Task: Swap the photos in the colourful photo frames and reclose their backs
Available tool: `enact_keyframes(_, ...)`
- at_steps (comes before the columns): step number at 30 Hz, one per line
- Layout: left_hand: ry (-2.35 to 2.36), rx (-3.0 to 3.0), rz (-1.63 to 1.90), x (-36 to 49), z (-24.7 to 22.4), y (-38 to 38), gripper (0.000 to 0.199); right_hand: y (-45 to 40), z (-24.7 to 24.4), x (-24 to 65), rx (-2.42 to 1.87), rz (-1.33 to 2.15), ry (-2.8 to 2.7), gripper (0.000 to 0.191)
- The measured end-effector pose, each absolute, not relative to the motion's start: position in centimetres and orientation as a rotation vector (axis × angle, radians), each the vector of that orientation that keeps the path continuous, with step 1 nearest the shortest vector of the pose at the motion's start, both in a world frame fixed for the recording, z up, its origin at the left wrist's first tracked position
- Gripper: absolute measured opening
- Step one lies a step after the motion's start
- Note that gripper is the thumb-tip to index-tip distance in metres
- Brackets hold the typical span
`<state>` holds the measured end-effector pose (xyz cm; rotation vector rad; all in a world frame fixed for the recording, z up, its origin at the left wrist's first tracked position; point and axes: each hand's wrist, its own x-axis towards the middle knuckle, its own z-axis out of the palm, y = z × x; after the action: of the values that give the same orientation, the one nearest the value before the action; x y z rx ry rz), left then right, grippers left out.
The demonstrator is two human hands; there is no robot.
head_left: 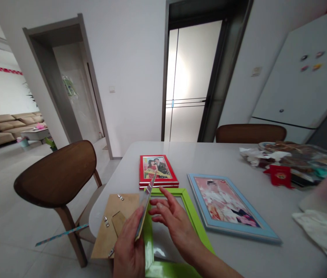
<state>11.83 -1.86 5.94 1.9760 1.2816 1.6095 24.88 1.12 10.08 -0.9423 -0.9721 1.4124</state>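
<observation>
While held edge-on and tilted above a bright green rectangular picture frame, a thin clear pane, glass or plastic unclear, clenched in the left hand, its fingers wrapped firmly around the lower part. Right hand open, with slightly curled fingers released just beside the pane, contact unclear. Tan rectangular backing board with small metal clips lying flat beside the green frame. Red photo frame just beyond, pale blue photo frame to the right, both on a white tabletop. Farther right, a heap of plastic-wrapped items, a red packet, and a crumpled white cloth.
</observation>
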Motion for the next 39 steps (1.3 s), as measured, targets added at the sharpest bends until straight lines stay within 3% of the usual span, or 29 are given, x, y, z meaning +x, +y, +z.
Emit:
enact_keyframes(4,1.21,1.129,1.675,15.0,7.1,-2.4,0.038,0.8,8.0,26.0,-1.065,1.586,-0.778,0.042)
enact_keyframes(8,1.013,0.912,1.54,16.3,7.1,-2.4,0.05,1.1,7.1,28.2,-0.942,1.526,-0.715,0.032)
enact_keyframes(15,1.278,1.518,1.289,13.5,4.5,-1.8,0.048,2.0,7.8,33.0,-1.35,1.367,-0.983,0.038)
enact_keyframes(24,1.334,2.306,0.908,12.8,2.9,-1.8,0.052,3.4,6.4,31.9,-1.403,1.277,-1.2,0.041)
enact_keyframes(32,1.378,2.473,0.765,13.2,2.6,-1.6,0.048,3.5,6.9,33.0,-1.84,0.382,-1.969,0.027)
enact_keyframes(39,1.379,2.51,0.869,10.0,4.1,-1.9,0.052,3.3,6.6,33.0,-2.015,0.072,-2.081,0.033)
